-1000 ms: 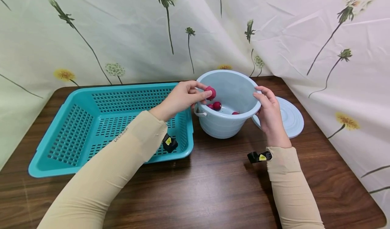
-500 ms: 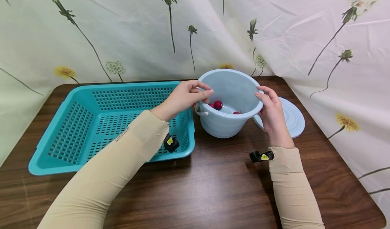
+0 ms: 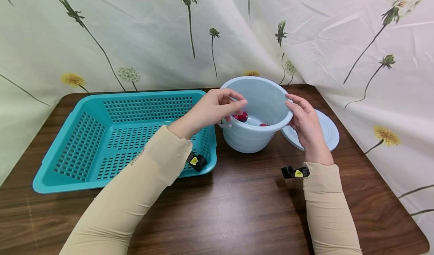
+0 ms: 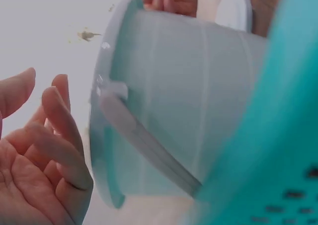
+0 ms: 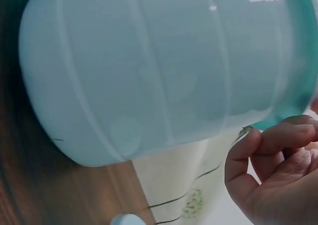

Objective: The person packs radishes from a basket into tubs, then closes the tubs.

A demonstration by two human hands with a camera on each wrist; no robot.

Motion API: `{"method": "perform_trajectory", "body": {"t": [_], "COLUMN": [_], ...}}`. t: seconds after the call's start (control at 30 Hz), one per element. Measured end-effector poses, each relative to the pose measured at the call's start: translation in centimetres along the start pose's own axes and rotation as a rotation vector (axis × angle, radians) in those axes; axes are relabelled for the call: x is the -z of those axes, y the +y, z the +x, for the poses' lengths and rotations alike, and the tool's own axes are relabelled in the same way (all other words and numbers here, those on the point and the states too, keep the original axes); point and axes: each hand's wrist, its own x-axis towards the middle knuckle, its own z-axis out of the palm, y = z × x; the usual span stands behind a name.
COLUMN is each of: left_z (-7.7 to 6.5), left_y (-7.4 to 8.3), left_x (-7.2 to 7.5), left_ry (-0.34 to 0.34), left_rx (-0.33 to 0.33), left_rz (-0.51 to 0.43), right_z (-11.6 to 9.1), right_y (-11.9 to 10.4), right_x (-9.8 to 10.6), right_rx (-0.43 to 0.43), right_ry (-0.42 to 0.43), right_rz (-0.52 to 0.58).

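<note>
A light-blue bucket (image 3: 245,140) stands on the table with several red radishes (image 3: 243,116) at its bottom, partly hidden by the near rim and a hand. My right hand (image 3: 305,125) grips the bucket's right rim, thumb and fingers on either side of it. At the left rim, my left hand (image 3: 217,106) hovers with loosely bent fingers and nothing between them. The left wrist view shows that hand (image 4: 44,160) apart from the rim, near the bucket's pale handle (image 4: 149,145). Below the right hand in the right wrist view runs the bucket's ribbed side (image 5: 164,71).
A teal perforated basket (image 3: 135,95) lies left of the bucket, under my left forearm. Behind the right hand, a light-blue lid (image 3: 329,132) rests on the wooden table (image 3: 230,206). A flowered cloth (image 3: 152,32) hangs along the back and right side.
One second ago my left hand pinched a radish over the bucket's left rim; it has let go of it. That hand has since shifted slightly right. The right hand stays on the rim.
</note>
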Motion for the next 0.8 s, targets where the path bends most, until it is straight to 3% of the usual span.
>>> {"method": "perform_trajectory", "body": {"t": [0.17, 0.37, 0.53, 0.8], "left_z": [-0.5, -1.1, -1.4, -2.2], "left_y": [1.2, 2.4, 2.7, 2.9], "left_x": [-0.9, -2.4, -4.2, -6.9], "left_ry": [-0.017, 0.004, 0.048, 0.065], "left_rx": [-0.036, -0.151, -0.250, -0.328], "left_rz": [-0.012, -0.062, -0.138, -0.259], "right_z": [-0.4, -1.1, -1.7, -1.9], "right_y": [-0.9, -2.5, -3.5, -4.2], "right_x": [0.6, 0.9, 0.9, 2.1], "right_rx": [0.074, 0.129, 0.156, 0.177], "right_ry": [0.029, 0.086, 0.147, 0.297], "right_rz": [-0.002, 0.025, 0.045, 0.147]}}
